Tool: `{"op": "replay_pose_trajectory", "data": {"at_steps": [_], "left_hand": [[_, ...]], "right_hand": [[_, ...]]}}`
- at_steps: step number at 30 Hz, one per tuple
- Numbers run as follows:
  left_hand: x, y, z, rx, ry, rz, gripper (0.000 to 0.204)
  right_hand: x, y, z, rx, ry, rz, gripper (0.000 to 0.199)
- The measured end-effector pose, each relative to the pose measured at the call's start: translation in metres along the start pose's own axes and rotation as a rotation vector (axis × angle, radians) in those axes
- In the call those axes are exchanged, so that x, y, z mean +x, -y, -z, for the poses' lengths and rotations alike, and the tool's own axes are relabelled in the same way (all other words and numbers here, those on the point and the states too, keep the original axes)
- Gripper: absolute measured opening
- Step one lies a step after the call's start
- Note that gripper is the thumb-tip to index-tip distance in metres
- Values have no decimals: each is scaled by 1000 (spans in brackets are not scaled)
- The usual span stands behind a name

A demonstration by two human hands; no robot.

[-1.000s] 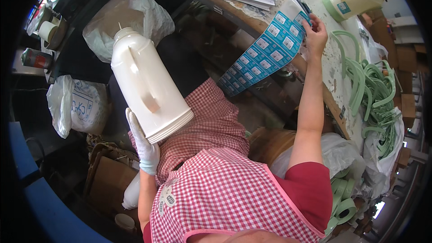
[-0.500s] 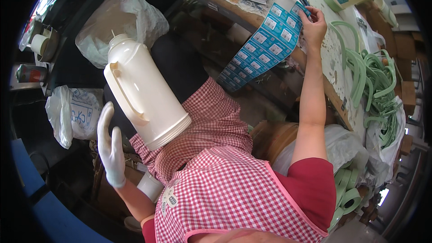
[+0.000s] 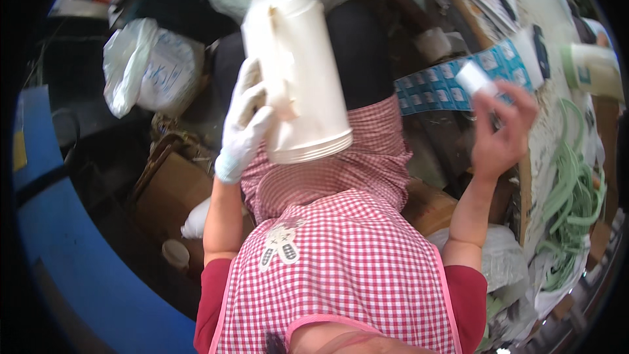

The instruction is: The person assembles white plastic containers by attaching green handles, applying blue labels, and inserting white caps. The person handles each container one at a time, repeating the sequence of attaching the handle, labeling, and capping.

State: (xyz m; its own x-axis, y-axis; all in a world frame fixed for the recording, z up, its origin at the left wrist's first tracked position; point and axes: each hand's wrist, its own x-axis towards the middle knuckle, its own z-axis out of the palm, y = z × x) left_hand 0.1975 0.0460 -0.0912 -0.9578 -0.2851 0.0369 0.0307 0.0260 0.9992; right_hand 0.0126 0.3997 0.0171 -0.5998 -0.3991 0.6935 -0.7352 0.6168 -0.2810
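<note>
A cream vacuum jug (image 3: 298, 72) with a side handle leans across my lap, its ridged base toward me. My left hand (image 3: 241, 128), in a white glove, is at the jug's left side by the handle. Its fingers are apart, and the fingertips overlap the jug's edge. My bare right hand (image 3: 503, 130) is raised on the right, pinching a small white label (image 3: 476, 78) between thumb and fingers. Behind the label, a sheet of blue printed labels (image 3: 429, 89) hangs over the table's edge, with a dark object (image 3: 540, 51) at its upper end. Motion blurs the jug and right hand.
The worn worktable (image 3: 534, 157) runs along the right, with green plastic handles (image 3: 567, 196) heaped beside it. Another jug (image 3: 593, 69), cream and green, is at the far right. Plastic bags (image 3: 157, 65) stand at the left, above a blue panel (image 3: 85, 223).
My right hand has come away from the label sheet with a small label. The left hand has closed in on the jug's side. The whole view has turned.
</note>
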Motion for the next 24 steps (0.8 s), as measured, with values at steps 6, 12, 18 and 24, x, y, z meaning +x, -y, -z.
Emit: {"op": "replay_pose_trajectory", "data": {"at_steps": [6,12,18,24], "left_hand": [[3,-1,1,229,68,-110,51],[0,-3,5,351,51,-131,51],[1,1,9,363,51,-153,53],[1,5,8,366,55,-155,54]], "right_hand": [[-16,84,-79,1255,790,-1075,30],[-16,84,-110,1233,949,-1019,28],[-13,84,-114,1215,1008,-1017,30],[-16,81,-121,1228,1018,-1001,30]]}}
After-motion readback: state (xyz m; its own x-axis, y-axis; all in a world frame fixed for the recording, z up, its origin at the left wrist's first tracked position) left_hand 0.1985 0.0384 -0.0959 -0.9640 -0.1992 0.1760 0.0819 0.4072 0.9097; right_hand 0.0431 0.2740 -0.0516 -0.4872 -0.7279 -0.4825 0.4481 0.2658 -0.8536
